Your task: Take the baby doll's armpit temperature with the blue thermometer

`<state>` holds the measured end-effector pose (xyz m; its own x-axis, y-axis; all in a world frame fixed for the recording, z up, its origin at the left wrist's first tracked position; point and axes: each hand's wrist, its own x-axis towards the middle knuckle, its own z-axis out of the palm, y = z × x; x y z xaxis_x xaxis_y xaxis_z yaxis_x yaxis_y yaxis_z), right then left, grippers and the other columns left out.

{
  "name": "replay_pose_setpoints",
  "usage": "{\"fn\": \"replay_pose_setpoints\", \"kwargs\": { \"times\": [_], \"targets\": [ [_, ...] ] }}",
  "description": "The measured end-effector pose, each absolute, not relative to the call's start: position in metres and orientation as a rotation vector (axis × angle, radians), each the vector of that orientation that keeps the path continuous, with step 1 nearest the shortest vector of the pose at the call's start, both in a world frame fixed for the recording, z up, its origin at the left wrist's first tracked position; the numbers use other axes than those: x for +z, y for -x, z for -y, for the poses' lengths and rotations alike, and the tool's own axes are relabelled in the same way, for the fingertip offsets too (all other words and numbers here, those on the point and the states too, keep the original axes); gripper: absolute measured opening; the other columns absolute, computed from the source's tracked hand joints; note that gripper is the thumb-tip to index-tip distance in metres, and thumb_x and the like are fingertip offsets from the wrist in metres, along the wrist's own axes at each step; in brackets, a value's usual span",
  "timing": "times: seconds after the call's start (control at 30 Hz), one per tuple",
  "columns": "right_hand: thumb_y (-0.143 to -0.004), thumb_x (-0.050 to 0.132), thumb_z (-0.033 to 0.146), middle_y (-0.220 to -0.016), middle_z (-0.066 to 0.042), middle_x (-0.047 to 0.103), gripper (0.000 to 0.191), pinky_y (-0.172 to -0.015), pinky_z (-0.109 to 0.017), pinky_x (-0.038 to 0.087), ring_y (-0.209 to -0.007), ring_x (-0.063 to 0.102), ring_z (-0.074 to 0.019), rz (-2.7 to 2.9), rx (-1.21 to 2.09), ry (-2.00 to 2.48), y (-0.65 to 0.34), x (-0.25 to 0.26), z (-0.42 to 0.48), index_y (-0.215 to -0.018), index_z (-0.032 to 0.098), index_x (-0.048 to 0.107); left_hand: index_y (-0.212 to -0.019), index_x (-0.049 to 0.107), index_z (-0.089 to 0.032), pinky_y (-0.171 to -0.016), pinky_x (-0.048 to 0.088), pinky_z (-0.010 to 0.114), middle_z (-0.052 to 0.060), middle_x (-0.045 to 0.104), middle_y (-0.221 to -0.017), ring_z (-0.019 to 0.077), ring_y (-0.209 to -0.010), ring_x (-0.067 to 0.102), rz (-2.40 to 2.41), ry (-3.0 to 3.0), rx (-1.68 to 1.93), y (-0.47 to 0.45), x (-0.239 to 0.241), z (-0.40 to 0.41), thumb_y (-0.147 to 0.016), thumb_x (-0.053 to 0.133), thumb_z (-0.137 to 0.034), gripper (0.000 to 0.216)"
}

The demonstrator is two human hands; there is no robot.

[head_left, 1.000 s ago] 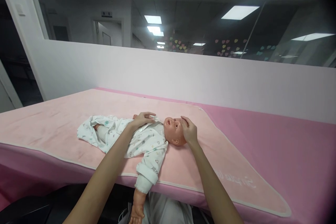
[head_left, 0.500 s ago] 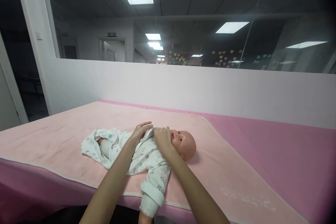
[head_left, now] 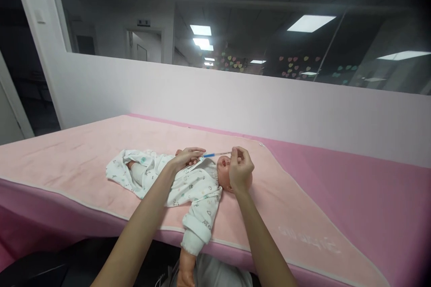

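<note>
A baby doll (head_left: 223,178) lies on its back, head to the right, in a white printed gown (head_left: 198,186). My right hand (head_left: 241,168) is closed above the doll's face, pinching one end of a slim thermometer (head_left: 218,154). The thermometer's blue end points left, towards the gown's neck opening and close to my left fingertips. Over the doll's chest, my left hand (head_left: 186,158) has its upper fingers stretched out and the others bent at the gown's raised front edge. Its thumb is hidden. One doll arm hangs over the table's front edge.
A peach blanket (head_left: 84,152) with pale edging covers the pink tabletop (head_left: 363,179). Behind it runs a white half wall (head_left: 235,98) topped by glass. A doorway stands at the far left. Below the front edge, my lap and a dark object show.
My right hand has moved from the gown's neckline up and right, and the thermometer now shows in it. My left hand has stayed at the doll's chest. The camera has tilted down.
</note>
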<state>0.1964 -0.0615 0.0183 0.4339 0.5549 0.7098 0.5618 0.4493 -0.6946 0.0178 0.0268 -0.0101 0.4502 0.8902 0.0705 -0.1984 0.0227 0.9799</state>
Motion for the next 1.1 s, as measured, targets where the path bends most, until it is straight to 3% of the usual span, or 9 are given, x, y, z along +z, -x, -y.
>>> {"fn": "replay_pose_setpoints", "kwargs": {
  "times": [0.37, 0.73, 0.9, 1.1],
  "targets": [
    [-0.07, 0.063, 0.038, -0.068, -0.001, 0.061, 0.022, -0.057, -0.023, 0.045, -0.064, 0.058, -0.0118, 1.147, 0.633, 0.789, -0.196, 0.029, 0.056, -0.074, 0.017, 0.061, -0.084, 0.065, -0.009, -0.039, 0.02, 0.018, -0.002, 0.051, -0.053, 0.0034, -0.043, 0.037, -0.723, -1.382, 1.018, -0.02, -0.012, -0.025, -0.06, 0.073, -0.037, 0.038],
    [-0.065, 0.067, 0.038, -0.076, -0.006, 0.067, 0.027, -0.057, -0.025, 0.046, -0.07, 0.062, -0.016, 1.205, 0.72, 0.784, -0.194, 0.029, 0.057, -0.082, 0.016, 0.063, -0.084, 0.068, -0.009, -0.04, 0.024, 0.018, 0.001, 0.056, -0.056, 0.0046, -0.044, 0.038, -0.812, -1.639, 0.97, -0.023, -0.012, -0.023, -0.061, 0.07, -0.038, 0.036],
    [-0.064, 0.067, 0.04, -0.075, -0.007, 0.067, 0.031, -0.055, -0.025, 0.046, -0.072, 0.063, -0.0172, 1.187, 0.682, 0.814, -0.193, 0.03, 0.06, -0.082, 0.015, 0.063, -0.089, 0.069, -0.012, -0.055, 0.038, 0.021, 0.005, 0.063, -0.069, 0.0107, -0.061, 0.052, -0.682, -1.723, 0.804, -0.02, -0.008, -0.018, -0.058, 0.074, -0.029, 0.035],
    [-0.065, 0.066, 0.039, -0.076, -0.007, 0.067, 0.03, -0.059, -0.026, 0.048, -0.075, 0.063, -0.018, 1.188, 0.659, 0.84, -0.193, 0.031, 0.059, -0.082, 0.015, 0.063, -0.079, 0.071, -0.015, -0.062, 0.038, 0.022, 0.005, 0.065, -0.077, 0.0137, -0.071, 0.054, -0.647, -1.889, 0.784, -0.02, -0.006, -0.018, -0.06, 0.071, -0.026, 0.022]
  ]
}}
